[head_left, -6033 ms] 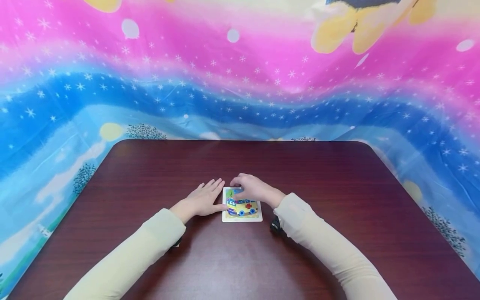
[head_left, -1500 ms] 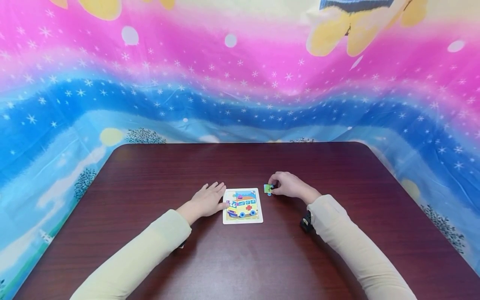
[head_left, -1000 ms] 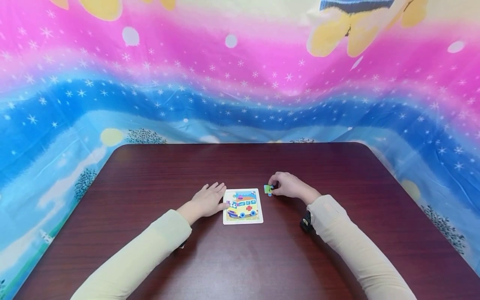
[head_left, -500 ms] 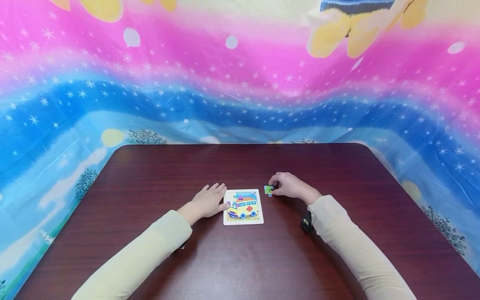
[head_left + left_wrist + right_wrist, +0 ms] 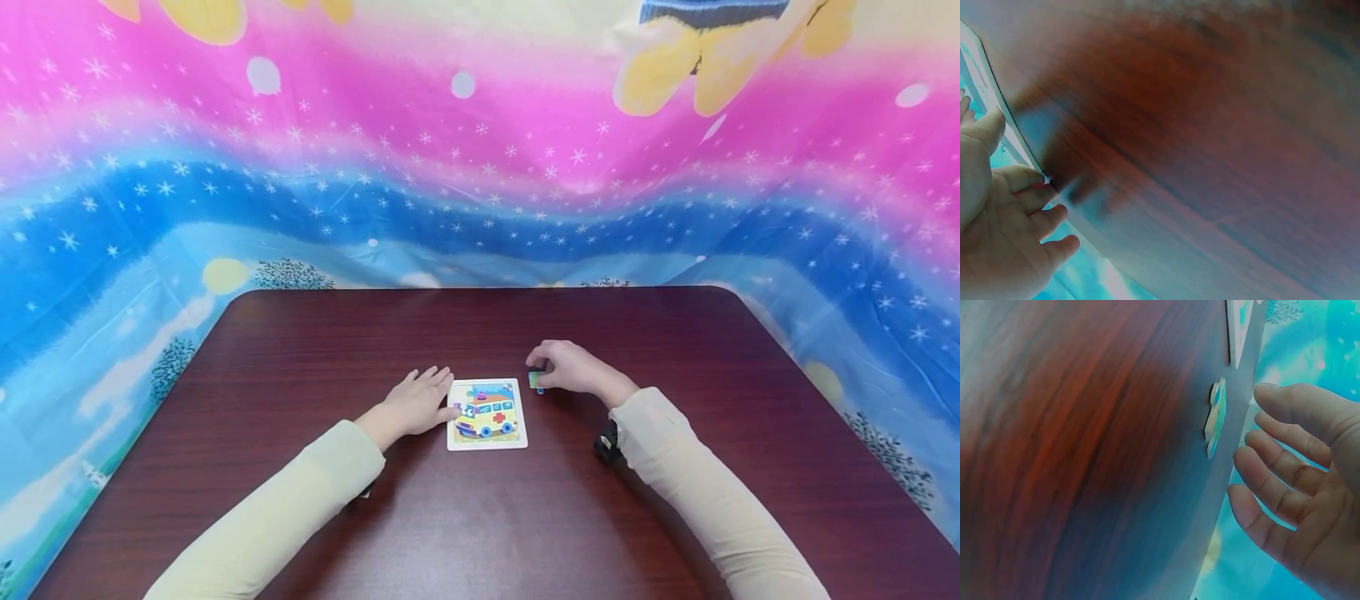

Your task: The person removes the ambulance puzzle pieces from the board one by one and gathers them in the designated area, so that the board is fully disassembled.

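Note:
A wooden jigsaw puzzle [image 5: 491, 419] with a yellow ambulance picture lies flat in its white frame on the table. Its upper left corner shows a pale patch. My left hand [image 5: 411, 406] lies beside the frame with fingers stretched out, the thumb on its left edge. Just right of the puzzle rests a loose green puzzle piece [image 5: 534, 380] with a blue knob. My right hand [image 5: 576, 367] hovers right over this piece, partly hiding it. In the right wrist view, the relaxed fingers [image 5: 1272, 481] stand apart from the piece [image 5: 1216, 422], holding nothing.
The dark red-brown table [image 5: 480, 517] has rounded far corners. Behind and along its sides hangs a pink and blue printed cloth [image 5: 480, 167]. A small black device [image 5: 606, 446] sits at the right wrist.
Six seconds ago my right hand was over the puzzle's top. It then moved right, pinching the green piece, and has now loosened its fingers from it. The left hand stays beside the frame.

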Motion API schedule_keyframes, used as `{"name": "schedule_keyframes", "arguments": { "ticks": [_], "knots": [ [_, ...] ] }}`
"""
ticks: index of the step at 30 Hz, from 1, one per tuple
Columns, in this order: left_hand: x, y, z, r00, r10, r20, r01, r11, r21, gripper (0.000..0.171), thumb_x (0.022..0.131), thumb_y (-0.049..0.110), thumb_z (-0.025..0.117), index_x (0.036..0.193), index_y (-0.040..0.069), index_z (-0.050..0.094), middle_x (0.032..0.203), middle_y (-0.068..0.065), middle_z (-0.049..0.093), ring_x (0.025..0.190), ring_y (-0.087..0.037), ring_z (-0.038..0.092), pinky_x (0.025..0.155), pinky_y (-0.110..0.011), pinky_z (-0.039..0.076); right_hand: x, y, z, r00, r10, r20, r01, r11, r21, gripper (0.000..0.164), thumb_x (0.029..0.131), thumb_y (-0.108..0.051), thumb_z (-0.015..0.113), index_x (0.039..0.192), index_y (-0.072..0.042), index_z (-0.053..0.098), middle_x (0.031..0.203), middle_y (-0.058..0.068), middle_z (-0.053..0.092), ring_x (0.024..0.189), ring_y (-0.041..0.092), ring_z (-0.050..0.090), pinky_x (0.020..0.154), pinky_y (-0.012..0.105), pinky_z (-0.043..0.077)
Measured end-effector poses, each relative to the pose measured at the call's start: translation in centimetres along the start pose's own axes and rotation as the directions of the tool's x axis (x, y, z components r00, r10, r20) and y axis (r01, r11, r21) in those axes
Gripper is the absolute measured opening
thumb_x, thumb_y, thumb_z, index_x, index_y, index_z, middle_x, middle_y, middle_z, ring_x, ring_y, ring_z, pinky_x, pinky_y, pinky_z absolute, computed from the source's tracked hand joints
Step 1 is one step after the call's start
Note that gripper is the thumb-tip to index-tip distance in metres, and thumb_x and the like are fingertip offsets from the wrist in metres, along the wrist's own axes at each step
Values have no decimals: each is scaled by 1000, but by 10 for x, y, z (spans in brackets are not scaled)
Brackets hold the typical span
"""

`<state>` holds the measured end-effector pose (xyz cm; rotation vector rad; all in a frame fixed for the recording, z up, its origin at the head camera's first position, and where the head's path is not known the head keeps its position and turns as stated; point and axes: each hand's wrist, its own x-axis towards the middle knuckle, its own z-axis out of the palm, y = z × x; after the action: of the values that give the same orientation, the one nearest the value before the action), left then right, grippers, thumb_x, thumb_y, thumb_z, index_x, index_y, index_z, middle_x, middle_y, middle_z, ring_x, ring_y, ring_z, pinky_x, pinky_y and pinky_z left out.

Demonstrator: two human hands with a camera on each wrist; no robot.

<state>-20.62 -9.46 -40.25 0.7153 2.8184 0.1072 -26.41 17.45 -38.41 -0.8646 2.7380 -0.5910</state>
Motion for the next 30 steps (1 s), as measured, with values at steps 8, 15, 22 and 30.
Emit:
{"name": "schedule_keyframes", "arguments": {
  "ticks": [8, 15, 22, 30],
  "knots": [
    [0, 0, 1, 1000, -2, 2, 2, 1000, -4, 66, 93, 43, 49, 141, 0, 34, 146, -13, 29, 135, -29, 21, 107, -46, 18, 4, -13, 3, 999, -38, -13, 38, 999, 26, 29, 80, -9, 70, 108, -2, 65, 97, 6, 59, 85, 21, 57, 70, 29, 49],
    [1, -1, 1, 1000, -4, 0, 4, 1000, 4, 67, 93, 44, 49, 141, 0, 33, 146, -13, 29, 135, -28, 21, 107, -45, 18, 11, -24, 11, 998, -61, 0, 61, 997, 36, 30, 80, -12, 71, 108, -4, 65, 96, 4, 58, 81, 19, 55, 64, 26, 48],
    [1, -1, 1, 1000, -14, 5, 14, 1000, 0, 67, 93, 44, 49, 141, 0, 33, 146, -12, 29, 135, -28, 21, 107, -45, 18, 19, -33, 20, 995, -102, 22, 101, 995, 17, 29, 80, -14, 72, 107, -6, 66, 95, 2, 58, 77, 14, 53, 69, 27, 46],
    [1, -1, 1, 1000, -19, 17, 19, 1000, -3, 68, 93, 45, 48, 142, 1, 32, 147, -12, 28, 136, -28, 20, 108, -45, 17, 28, -47, 29, 995, -76, 61, 78, 997, -27, 28, 79, -20, 74, 104, -12, 67, 92, -3, 57, 76, 12, 50, 69, 26, 44]
  ]
}}
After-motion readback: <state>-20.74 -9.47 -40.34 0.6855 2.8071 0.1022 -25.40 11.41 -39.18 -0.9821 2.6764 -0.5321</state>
